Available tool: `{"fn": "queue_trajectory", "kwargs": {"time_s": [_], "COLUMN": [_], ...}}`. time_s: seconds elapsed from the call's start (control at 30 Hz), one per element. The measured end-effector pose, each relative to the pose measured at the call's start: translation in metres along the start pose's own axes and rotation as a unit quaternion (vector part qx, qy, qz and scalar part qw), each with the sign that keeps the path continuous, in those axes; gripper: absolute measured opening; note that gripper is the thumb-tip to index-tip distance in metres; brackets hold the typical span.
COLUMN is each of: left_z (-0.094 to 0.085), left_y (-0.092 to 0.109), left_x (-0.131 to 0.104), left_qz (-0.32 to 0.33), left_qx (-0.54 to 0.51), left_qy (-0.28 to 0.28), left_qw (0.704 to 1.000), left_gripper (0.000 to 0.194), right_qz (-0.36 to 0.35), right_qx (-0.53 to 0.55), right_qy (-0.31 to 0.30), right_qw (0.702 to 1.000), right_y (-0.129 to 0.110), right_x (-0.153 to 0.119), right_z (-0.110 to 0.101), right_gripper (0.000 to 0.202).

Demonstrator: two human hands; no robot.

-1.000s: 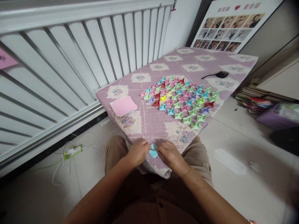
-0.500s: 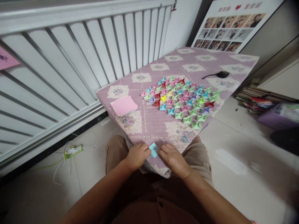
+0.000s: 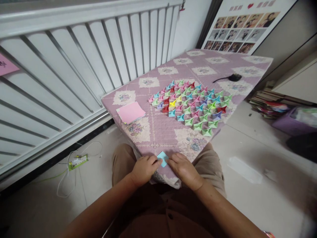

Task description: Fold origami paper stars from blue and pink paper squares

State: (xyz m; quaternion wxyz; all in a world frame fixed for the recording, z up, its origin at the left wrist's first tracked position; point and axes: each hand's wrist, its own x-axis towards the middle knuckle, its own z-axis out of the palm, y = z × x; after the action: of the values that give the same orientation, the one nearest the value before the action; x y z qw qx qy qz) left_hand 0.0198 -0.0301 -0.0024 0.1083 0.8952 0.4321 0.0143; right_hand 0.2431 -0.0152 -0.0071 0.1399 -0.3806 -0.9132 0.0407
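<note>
- The shirt (image 3: pixel 146 218) is dark brown, with its lower part in deep shadow.
- Small, round, dark buttons (image 3: pixel 170 216) run down the middle of its front.
- The trousers (image 3: pixel 210 165) are khaki-brown, plain and loose, with soft creases at the knees.
- The left hand (image 3: pixel 144 169) and right hand (image 3: pixel 185 170) are bare, and both forearms are uncovered.
- Sleeve edges are too dark to make out.
</note>
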Motion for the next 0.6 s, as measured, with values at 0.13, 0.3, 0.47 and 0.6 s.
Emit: {"fn": "queue_trajectory", "kwargs": {"time_s": [0.13, 0.3, 0.47, 0.6], "left_z": [0.003, 0.005, 0.013, 0.022], "left_y": [0.007, 0.014, 0.016, 0.018], "left_x": [-0.007, -0.009, -0.011, -0.013], "left_qz": [-0.016, -0.029, -0.037, -0.054], "left_qx": [0.036, 0.071, 0.076, 0.090], "left_qy": [-0.007, -0.006, 0.001, 0.003], "left_qw": [0.999, 0.997, 0.996, 0.994], "left_gripper": [0.041, 0.041, 0.042, 0.048], "right_qz": [0.010, 0.052, 0.055, 0.072], "right_qx": [-0.014, -0.036, -0.011, 0.002], "right_qy": [-0.007, 0.004, 0.049, 0.044], "right_qw": [1.000, 0.998, 0.997, 0.996], "right_y": [-0.003, -0.023, -0.041, -0.041], "right_x": [-0.004, -0.008, -0.013, -0.018], "right_z": [0.000, -0.003, 0.010, 0.018], "right_gripper": [0.025, 0.029, 0.034, 0.036]}}
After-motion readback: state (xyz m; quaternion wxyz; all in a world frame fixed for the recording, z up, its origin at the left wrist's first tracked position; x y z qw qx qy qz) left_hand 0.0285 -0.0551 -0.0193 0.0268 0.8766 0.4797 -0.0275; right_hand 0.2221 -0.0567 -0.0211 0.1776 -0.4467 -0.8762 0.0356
